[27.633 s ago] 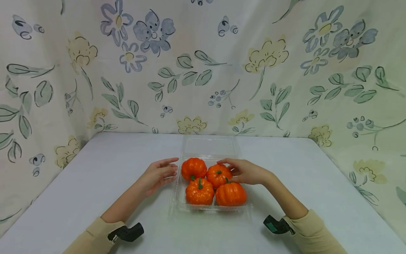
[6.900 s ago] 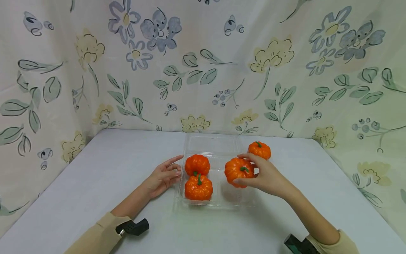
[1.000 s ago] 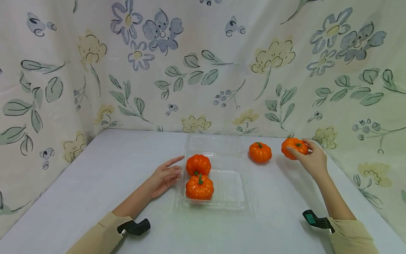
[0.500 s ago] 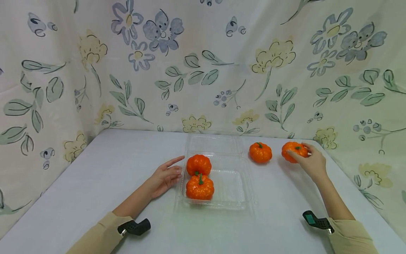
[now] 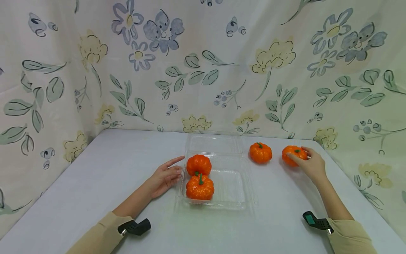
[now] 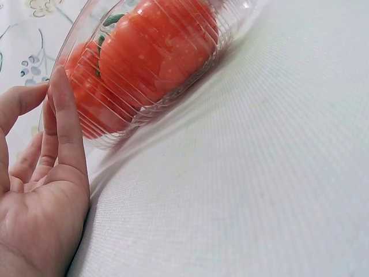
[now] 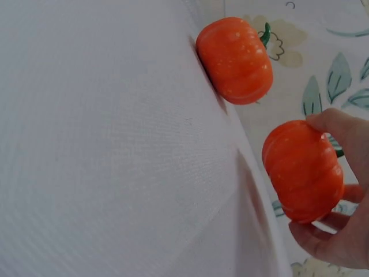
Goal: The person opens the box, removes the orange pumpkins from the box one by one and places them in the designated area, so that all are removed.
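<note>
My right hand (image 5: pixel 312 165) grips an orange toy pumpkin (image 7: pixel 302 170) with a green stem, thumb on one side and fingers on the other. In the right wrist view a gap shows between it and the white table. A second pumpkin (image 5: pixel 260 153) sits on the table to its left. The clear plastic box (image 5: pixel 229 188) stands mid-table with its lid (image 5: pixel 214 144) folded open behind. On its left side are two pumpkins, a rear one (image 5: pixel 198 165) and a speckled front one (image 5: pixel 200 187). My left hand (image 5: pixel 166 178) rests against the box's left wall, fingers fairly straight.
The white table (image 5: pixel 127 155) ends at a floral curtain (image 5: pixel 203 70) behind and at both sides. Each sleeve carries a black wrist camera, the left camera (image 5: pixel 134 227) and the right camera (image 5: pixel 317 222).
Two pumpkins have come out of the box's right side; one stands on the table. Over the last second my right hand has lowered the other toward the table. The left hand stays put.
</note>
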### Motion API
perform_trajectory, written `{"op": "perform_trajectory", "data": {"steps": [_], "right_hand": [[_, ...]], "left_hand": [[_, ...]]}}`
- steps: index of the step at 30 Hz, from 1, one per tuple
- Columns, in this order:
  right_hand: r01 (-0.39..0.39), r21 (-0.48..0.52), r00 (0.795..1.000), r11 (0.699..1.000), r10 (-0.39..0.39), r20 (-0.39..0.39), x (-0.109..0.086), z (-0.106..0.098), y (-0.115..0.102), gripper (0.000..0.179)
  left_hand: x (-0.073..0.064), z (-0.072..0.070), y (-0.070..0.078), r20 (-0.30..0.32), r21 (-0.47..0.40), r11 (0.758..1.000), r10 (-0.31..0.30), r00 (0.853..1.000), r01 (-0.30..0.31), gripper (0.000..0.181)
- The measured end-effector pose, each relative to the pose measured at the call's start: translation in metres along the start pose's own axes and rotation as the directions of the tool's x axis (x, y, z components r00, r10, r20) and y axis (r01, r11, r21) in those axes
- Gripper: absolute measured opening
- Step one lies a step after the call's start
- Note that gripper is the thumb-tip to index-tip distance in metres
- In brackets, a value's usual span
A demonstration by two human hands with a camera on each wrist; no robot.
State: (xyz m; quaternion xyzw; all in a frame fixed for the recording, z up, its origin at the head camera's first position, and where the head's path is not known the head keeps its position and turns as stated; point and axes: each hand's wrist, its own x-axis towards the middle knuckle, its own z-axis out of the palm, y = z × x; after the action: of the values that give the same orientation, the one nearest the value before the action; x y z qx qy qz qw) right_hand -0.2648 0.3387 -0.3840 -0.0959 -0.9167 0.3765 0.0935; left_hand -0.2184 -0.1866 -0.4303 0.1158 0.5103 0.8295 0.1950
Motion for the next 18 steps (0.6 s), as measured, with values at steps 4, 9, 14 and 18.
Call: {"op": "perform_trajectory", "data": {"steps": [4,9,14,18], "right_hand": [[-0.013,-0.008,1.000,1.000,0.013,0.010,-0.0006,0.0005,0.0013,0.087],[-0.022,-0.015,1.000,1.000,0.022,0.017,-0.0007,0.0012,0.0038,0.087],[-0.039,-0.023,0.999,0.999,0.040,0.036,0.0010,0.0019,0.0067,0.089],[-0.027,-0.037,0.999,0.999,0.029,0.045,0.0017,0.0025,0.0088,0.087]], "left_hand": [[0.0003,0.0005,0.0000,0.004,-0.005,1.000,0.002,1.000,-0.002,0.061],[0.0004,0.0009,0.0000,0.004,0.001,1.000,0.002,1.000,-0.002,0.061],[0.0005,0.0007,-0.0001,0.002,0.001,1.000,0.002,1.000,-0.002,0.061],[0.0006,0.0002,-0.0004,-0.002,-0.001,1.000,0.001,1.000,-0.001,0.061]]}}
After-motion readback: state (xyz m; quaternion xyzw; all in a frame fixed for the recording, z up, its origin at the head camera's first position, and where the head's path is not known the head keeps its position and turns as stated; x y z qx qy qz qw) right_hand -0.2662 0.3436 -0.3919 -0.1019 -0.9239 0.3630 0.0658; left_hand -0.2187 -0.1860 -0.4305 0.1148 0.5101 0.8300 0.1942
